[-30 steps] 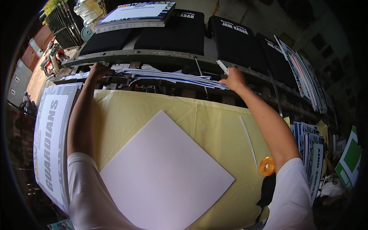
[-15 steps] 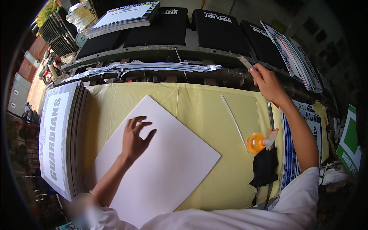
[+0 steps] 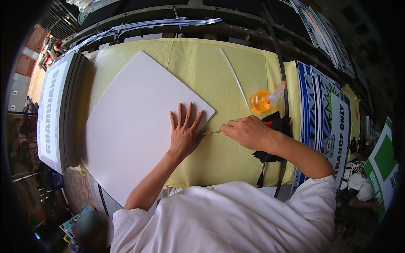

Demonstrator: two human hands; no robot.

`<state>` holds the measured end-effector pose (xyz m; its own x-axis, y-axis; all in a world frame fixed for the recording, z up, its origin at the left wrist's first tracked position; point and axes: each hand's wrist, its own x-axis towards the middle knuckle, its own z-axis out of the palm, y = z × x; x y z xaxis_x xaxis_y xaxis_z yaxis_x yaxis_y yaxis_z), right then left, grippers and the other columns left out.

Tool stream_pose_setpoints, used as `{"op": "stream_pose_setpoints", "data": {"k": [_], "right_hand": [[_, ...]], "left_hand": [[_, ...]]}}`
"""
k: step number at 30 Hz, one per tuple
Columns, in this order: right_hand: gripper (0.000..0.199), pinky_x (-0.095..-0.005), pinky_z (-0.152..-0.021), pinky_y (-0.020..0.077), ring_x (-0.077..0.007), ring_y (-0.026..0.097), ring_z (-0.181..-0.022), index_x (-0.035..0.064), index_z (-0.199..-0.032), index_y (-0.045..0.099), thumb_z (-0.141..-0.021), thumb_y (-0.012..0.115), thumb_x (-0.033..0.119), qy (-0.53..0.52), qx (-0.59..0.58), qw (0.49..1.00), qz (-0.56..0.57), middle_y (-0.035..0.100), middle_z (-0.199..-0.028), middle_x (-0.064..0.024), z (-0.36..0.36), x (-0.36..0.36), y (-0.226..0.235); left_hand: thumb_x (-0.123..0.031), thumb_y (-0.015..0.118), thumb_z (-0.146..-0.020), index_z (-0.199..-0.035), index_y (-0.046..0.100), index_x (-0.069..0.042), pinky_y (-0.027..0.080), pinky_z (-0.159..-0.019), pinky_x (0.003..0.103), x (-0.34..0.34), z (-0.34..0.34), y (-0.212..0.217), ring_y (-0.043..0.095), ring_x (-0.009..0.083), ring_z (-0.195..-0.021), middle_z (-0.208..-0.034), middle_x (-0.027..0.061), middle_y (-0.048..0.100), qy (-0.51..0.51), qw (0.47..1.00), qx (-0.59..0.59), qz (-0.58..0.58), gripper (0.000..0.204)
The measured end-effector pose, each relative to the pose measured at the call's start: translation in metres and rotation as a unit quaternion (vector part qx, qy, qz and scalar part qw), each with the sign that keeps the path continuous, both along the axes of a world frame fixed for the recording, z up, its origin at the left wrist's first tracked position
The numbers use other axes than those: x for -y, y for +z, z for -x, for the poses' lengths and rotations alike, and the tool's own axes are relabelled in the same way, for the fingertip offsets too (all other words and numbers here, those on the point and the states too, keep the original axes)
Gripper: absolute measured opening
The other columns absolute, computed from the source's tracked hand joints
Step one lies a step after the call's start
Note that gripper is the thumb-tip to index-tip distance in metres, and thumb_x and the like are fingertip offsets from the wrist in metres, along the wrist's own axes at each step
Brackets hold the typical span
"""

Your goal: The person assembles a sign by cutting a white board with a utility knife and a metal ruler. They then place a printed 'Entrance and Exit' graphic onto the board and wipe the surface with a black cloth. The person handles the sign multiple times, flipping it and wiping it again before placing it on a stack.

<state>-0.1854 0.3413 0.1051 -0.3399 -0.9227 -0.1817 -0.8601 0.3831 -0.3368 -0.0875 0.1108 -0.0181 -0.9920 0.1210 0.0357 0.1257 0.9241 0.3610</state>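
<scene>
- Head view: the left hand (image 3: 184, 137) lies palm down, fingers spread and gripping nothing, on a large plain white board (image 3: 139, 109) set askew at the left of the work surface
- The right hand (image 3: 247, 133) is clenched around a utility knife (image 3: 214, 132); most of its handle is hidden in the fist, with a bit of red showing behind and the thin blade pointing toward the left thumb
- Whether the blade tip touches the board cannot be told, since the left hand and forearm cover part of the board's lower right edge
- Behind the right hand, a black cloth (image 3: 282, 123) is partly covered by the wrist and forearm
- A spray bottle (image 3: 258, 102) of orange liquid lies just beyond that cloth, near a thin white rod (image 3: 234, 74)
- The surface is a creased yellow sheet (image 3: 202, 63), bounded at the right by a dark metal bar (image 3: 275, 40)
- Printed panels stand stacked at the left (image 3: 52, 114) and right (image 3: 329, 122); narrow offcuts (image 3: 160, 26) lie along the far side
- In the room, black items at the top are cut off, a green-and-white sign (image 3: 382, 160) leans at far right, and the lower left corner is dark and partly blurred
</scene>
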Motion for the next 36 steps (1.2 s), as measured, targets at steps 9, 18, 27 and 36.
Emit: {"op": "stream_pose_setpoints", "data": {"k": [9,18,27,36], "right_hand": [[0.011,-0.0407,-0.073,0.0531,-0.0268,0.068,-0.085,0.0079,-0.101,0.062,-0.090,0.061,0.009,-0.043,-0.121,0.989,0.070,0.061,-0.086,-0.0078,0.004,-0.060,-0.070],[0.014,-0.0358,-0.079,0.0489,-0.0202,0.062,-0.089,0.0121,-0.104,0.063,-0.090,0.060,0.011,-0.045,-0.200,0.970,0.131,0.057,-0.090,-0.0040,0.000,-0.059,-0.111],[0.013,-0.0362,-0.082,0.0488,-0.0202,0.060,-0.089,0.0129,-0.104,0.062,-0.091,0.060,0.013,0.012,-0.221,0.969,0.110,0.054,-0.090,-0.0036,-0.026,-0.084,-0.113],[0.007,-0.0366,-0.077,0.0484,-0.0195,0.061,-0.089,0.0151,-0.097,0.059,-0.091,0.060,0.014,0.030,-0.258,0.954,0.151,0.055,-0.088,-0.0022,-0.022,-0.075,-0.121]], "left_hand": [[-0.042,0.065,-0.099,-0.161,0.038,-0.022,0.011,-0.121,0.074,-0.007,-0.028,-0.007,0.010,0.0491,-0.157,-0.172,0.0182,0.018,-0.026,0.999,0.001,0.044,0.070],[-0.030,0.066,-0.099,-0.161,0.040,-0.031,0.011,-0.116,0.080,-0.010,-0.040,0.001,0.008,0.0558,-0.155,-0.172,0.0151,0.018,-0.076,0.995,0.009,0.061,0.067],[-0.029,0.064,-0.100,-0.160,0.042,-0.031,0.009,-0.118,0.079,-0.023,-0.078,0.004,0.007,0.0553,-0.155,-0.172,0.0158,0.020,-0.111,0.992,0.023,0.047,0.064],[-0.032,0.063,-0.101,-0.159,0.043,-0.031,0.008,-0.119,0.078,-0.021,-0.078,0.002,0.006,0.0548,-0.156,-0.172,0.0152,0.018,-0.113,0.992,0.008,0.054,0.061]]}}
